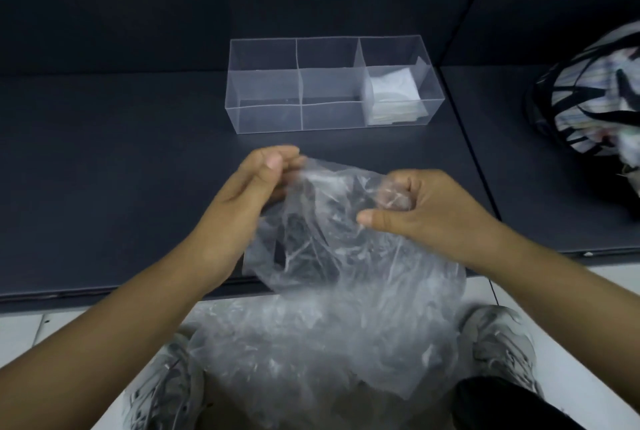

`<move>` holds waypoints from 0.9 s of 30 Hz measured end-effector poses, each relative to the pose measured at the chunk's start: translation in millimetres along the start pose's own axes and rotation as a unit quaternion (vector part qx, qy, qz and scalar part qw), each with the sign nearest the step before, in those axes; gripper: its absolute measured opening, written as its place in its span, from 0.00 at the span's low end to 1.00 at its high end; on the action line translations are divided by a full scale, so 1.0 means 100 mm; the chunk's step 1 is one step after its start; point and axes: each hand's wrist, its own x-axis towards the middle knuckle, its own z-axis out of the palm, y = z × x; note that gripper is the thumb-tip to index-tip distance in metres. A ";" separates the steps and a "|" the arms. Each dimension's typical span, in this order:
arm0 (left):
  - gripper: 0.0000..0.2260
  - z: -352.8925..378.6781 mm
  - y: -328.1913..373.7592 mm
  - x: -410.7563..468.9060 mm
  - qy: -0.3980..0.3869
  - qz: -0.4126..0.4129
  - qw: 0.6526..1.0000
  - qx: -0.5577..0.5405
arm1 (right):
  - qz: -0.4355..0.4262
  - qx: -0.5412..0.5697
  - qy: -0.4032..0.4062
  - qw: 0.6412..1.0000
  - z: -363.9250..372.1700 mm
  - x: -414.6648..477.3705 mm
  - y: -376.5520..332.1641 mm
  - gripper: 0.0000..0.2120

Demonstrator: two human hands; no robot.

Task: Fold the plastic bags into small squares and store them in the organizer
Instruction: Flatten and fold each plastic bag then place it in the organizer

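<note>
Head view. A thin, clear plastic bag [346,256], crumpled and full of creases, hangs unfolded between two bare hands above the near edge of a dark, matte surface [121,187]. The left hand [256,187] pinches the bag's upper left edge between thumb and curled fingers; the right hand [415,208] closes on the upper right edge, film bunched over its fingers and the thumb pressed along the front. The bag's lower part drapes down in soft, cloudy folds over the person's lap, between two pale grey shoes [498,343] that stand on a light floor. Farther back on the surface stands the organizer [332,83], a long rectangular box of clear rigid plastic with thin partition walls. Its right compartment holds a stack of folded bags [394,97], flat, whitish and roughly square; the other compartments show only the dark surface through their walls. At the right edge, well apart from the organizer, lies a rounded bundle [595,94] with black bands over pale, mottled material.
</note>
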 end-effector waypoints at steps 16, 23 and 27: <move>0.13 -0.17 -0.04 0.06 0.085 -0.024 0.996 -0.010 | 0.107 0.041 -0.107 0.988 -0.65 -0.12 0.20 0.18; 0.07 -0.40 -0.11 0.01 -0.107 -0.169 0.975 0.093 | 0.081 0.230 0.017 0.970 -0.59 -0.04 0.31 0.16; 0.23 -0.40 0.13 0.10 -0.175 -0.153 0.965 0.118 | 0.011 0.195 0.005 0.981 -0.46 0.03 0.20 0.10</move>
